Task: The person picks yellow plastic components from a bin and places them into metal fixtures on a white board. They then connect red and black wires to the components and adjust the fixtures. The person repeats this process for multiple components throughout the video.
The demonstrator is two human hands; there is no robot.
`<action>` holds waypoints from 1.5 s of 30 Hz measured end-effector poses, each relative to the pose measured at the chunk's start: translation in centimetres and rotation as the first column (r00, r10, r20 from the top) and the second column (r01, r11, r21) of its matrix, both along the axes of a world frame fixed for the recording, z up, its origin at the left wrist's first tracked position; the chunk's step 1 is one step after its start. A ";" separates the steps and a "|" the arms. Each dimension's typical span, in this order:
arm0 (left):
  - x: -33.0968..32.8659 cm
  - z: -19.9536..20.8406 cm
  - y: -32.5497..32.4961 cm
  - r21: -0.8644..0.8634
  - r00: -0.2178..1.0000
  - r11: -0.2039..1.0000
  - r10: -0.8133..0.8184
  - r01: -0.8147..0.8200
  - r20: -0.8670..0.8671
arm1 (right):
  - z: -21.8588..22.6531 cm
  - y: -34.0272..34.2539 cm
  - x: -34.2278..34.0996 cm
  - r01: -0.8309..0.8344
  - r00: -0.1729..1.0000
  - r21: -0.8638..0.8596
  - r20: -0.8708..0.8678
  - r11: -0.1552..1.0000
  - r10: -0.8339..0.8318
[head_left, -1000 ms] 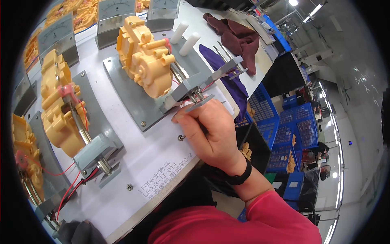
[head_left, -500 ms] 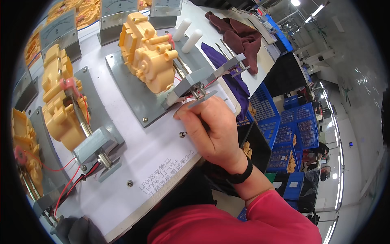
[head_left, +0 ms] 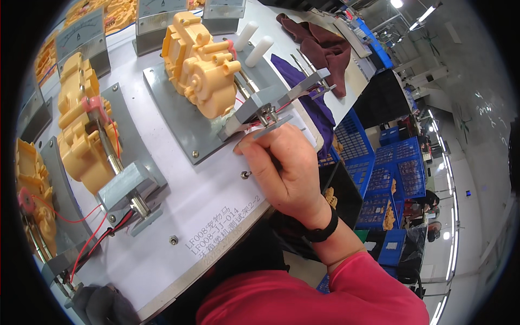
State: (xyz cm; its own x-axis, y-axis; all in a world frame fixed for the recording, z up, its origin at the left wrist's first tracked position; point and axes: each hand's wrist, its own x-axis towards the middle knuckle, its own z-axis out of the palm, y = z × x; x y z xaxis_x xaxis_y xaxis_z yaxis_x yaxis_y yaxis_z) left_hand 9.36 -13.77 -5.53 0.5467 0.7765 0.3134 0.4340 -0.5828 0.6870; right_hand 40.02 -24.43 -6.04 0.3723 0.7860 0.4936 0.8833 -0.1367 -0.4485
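Observation:
My right hand (head_left: 287,170), bare with a black wristband, is closed at the small grey end plate (head_left: 273,126) of a rod clamp; its fingertips curl under the plate, partly hidden. Metal rods run from this clamp's grey block (head_left: 260,105) toward a yellow plastic gearbox housing (head_left: 208,81) on a grey base plate. At the lower left, dark curled finger shapes look like my left hand (head_left: 103,306) in a dark glove, beside the clamp of the leftmost housing (head_left: 35,189). What those fingers hold is hidden. Between them, another yellow housing (head_left: 81,130) sits in its own clamp.
Analog meters (head_left: 81,40) line the back, with more yellow housings behind. Two white pegs (head_left: 260,51) stand beside the right fixture. Purple cloth (head_left: 311,103) and maroon cloth (head_left: 325,49) lie to the right. Toggle switches (head_left: 173,240) rise near the front edge. Blue crates (head_left: 401,162) stand beyond.
The view has shifted slightly, and the fixtures sit a little differently in it. My right hand stays closed at the same clamp plate. The housings remain in their fixtures.

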 end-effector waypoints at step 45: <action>0.7 0.4 -0.1 0.051 0.988 0.993 0.109 -0.104 -0.114 | -0.1 0.0 0.1 -0.014 1.000 0.021 0.011 1.000 0.014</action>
